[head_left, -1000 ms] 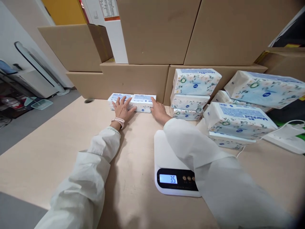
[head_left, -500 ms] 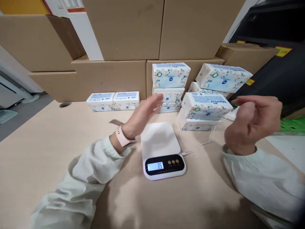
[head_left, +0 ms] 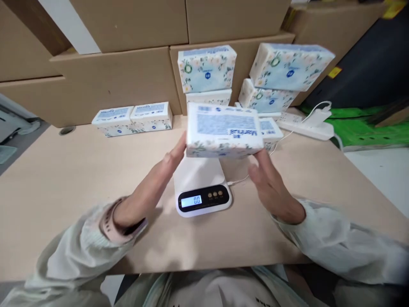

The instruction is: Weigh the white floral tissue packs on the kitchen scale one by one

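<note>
Between my two hands is a pack of tissues, white and blue with a flower print, held in the air over the back of a white digital scale. My left hand presses its left end with straight fingers. At the lower right corner, my right hand grips the pack, its fingertips partly hidden. The lit display reads 0.0. Behind the held pack, a stack of tissue packs stands in the middle, partly covered by it. Another stack rises to the right.
Two tissue packs lie side by side at the back left. Cardboard boxes wall off the table's rear. A white power strip with a plug sits at the right, and a thin white cable runs to the scale.
Both hands have come together on a tissue pack, lifted from the front right stack and moved left over the scale. The reading went from 3.5 to 0.0. My view has tilted down.
</note>
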Demonstrator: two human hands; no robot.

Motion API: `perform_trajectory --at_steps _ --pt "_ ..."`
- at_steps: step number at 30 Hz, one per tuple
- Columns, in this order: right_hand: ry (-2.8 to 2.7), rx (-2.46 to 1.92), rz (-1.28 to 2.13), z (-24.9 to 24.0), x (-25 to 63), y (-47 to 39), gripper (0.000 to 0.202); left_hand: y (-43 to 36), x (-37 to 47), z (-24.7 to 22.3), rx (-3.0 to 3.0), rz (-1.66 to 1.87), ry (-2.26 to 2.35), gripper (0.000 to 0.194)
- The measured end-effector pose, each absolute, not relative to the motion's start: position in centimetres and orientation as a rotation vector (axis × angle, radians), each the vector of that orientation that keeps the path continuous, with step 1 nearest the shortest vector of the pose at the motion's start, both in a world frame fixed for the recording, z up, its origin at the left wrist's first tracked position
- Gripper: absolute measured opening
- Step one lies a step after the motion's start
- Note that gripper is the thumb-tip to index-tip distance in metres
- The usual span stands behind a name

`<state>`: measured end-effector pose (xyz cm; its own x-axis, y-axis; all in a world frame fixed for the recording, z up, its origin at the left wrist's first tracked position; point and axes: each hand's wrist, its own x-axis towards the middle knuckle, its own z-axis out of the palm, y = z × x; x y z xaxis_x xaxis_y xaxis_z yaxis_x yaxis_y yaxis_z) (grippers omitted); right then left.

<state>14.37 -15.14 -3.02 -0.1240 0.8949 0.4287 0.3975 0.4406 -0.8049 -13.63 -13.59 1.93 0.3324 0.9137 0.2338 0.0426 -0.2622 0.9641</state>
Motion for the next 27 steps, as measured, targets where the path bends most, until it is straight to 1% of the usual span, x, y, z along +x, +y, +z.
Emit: perform_trajectory --at_steps 3,5,8,12,14,17,27 --pt "-1.868 -1.081 0.771 -4.3 12.8 -15.3 0.068 -16.5 -16.2 0.0 1.532 0.902 0.903 0.065" --pt "-1.902 -1.074 0.807 -5.5 12.3 -15.0 0.068 -17.4 -16.8 -1.8 1.526 0.902 0.944 0.065" --pt "-1.89 -1.061 0.743 -7.0 12.3 -14.7 0.07 -17.5 -17.1 -4.1 1.524 0.994 1.001 0.066" --pt "-1.762 -1.047 0.603 -8.2 13.1 -15.2 0.063 -17.1 -17.8 -6.0 1.424 1.221 1.053 0.056" --pt "-1.666 -1.028 0.581 -8.4 13.3 -15.5 0.058 -17.1 -18.3 -6.4 1.366 1.289 1.061 0.054" --pt "-1.571 -1.044 0.592 -8.7 13.3 -15.6 0.052 -17.1 -18.8 -6.6 1.305 1.312 1.106 0.057" --pt "-1.513 -1.07 0.641 -9.1 13.0 -15.6 0.047 -17.0 -18.6 -6.3 1.278 1.283 1.151 0.06"
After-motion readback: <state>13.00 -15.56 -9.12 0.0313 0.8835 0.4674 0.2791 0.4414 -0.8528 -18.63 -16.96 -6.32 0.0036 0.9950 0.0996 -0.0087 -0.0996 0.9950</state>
